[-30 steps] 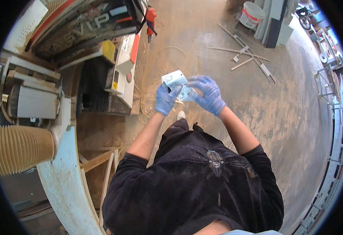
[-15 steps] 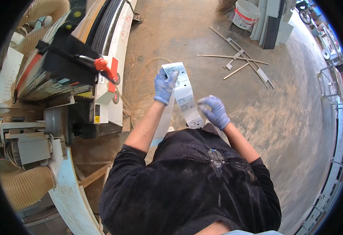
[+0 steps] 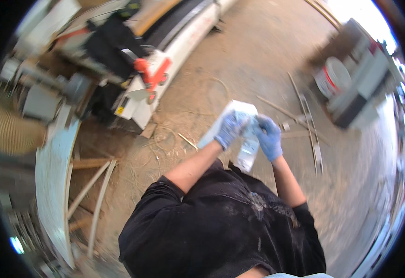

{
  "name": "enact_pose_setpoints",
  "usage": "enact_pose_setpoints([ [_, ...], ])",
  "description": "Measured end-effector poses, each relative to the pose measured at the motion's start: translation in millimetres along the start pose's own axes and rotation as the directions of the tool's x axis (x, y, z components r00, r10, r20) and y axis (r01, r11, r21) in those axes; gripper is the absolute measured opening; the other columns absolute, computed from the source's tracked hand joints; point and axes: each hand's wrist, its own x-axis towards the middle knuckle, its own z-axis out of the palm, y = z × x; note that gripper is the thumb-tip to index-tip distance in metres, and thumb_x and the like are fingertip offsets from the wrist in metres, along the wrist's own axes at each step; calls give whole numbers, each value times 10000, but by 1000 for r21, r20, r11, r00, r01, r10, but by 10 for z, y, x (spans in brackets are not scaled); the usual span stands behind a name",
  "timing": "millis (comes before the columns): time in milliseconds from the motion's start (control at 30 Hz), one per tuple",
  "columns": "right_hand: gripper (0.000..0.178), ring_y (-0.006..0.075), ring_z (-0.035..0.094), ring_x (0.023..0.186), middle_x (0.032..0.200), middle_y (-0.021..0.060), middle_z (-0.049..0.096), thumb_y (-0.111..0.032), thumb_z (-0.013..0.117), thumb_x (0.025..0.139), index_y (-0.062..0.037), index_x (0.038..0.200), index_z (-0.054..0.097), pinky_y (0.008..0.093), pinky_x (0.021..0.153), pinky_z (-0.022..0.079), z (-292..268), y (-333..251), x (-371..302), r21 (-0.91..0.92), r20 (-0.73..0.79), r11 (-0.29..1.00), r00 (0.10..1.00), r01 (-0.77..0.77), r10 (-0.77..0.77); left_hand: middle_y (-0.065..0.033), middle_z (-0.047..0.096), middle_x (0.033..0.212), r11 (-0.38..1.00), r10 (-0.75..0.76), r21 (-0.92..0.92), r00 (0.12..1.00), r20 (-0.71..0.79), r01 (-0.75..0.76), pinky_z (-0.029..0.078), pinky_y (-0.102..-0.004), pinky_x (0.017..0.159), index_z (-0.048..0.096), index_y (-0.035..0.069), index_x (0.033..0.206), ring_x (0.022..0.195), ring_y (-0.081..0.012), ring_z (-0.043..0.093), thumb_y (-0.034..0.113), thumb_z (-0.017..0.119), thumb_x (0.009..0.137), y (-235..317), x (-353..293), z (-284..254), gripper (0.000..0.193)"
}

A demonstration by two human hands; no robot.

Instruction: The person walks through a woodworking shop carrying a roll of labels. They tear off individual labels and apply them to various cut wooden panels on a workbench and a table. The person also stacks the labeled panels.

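Both my hands wear blue gloves and are held out in front of my chest. My left hand (image 3: 230, 128) and my right hand (image 3: 268, 137) grip a long white strip of paper or plastic (image 3: 248, 149) between them. One end of the strip hangs down toward my black shirt, and another part (image 3: 221, 121) folds away behind my left hand. The picture is blurred by motion.
A large white woodworking machine (image 3: 174, 55) with a red handle (image 3: 150, 74) stands at upper left. A curved pale panel (image 3: 54, 176) and wooden slats (image 3: 91, 185) lie at left. Thin strips (image 3: 304, 116) litter the dusty floor; a white bucket (image 3: 333, 78) stands at upper right.
My head has turned, so the machine slid to the upper left. My hands came closer together on the strip, which was stretched out between them half a second ago.
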Motion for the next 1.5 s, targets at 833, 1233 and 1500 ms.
enact_pose_setpoints([
  [833, 125, 191, 554, 991, 1151, 148, 562, -72, 674, 733, -19, 839, 638, 325, 847, 445, 1475, 269, 1592, 287, 468, 942, 884, -173, 20, 11, 618, 940, 970, -3, -191, 778, -629, -150, 442, -232, 716, 596, 46, 1021, 816, -68, 548, 100, 618, 827, -305, 720, -2162, 203],
  [1233, 62, 104, 573, 703, 770, 34, 615, 11, 618, 781, -15, 836, 608, 250, 661, 485, 617, 1191, 4733, 254, 354, 945, 929, -205, 107, -26, 623, 942, 932, -33, -241, 600, -799, -270, 469, -256, 710, 589, 30, 1035, 801, -100, 567, 109, 588, 833, -21, 3215, -2459, 217],
  [1500, 38, 102, 571, 670, 759, 49, 625, -1, 618, 789, -10, 826, 620, 245, 637, 489, 893, 1294, 6581, 214, 563, 937, 819, -277, 113, -17, 600, 987, 936, 19, -158, 493, -870, -315, 472, -253, 763, 549, 55, 1104, 871, -105, 567, 125, 582, 842, 267, 4449, -2671, 273],
])
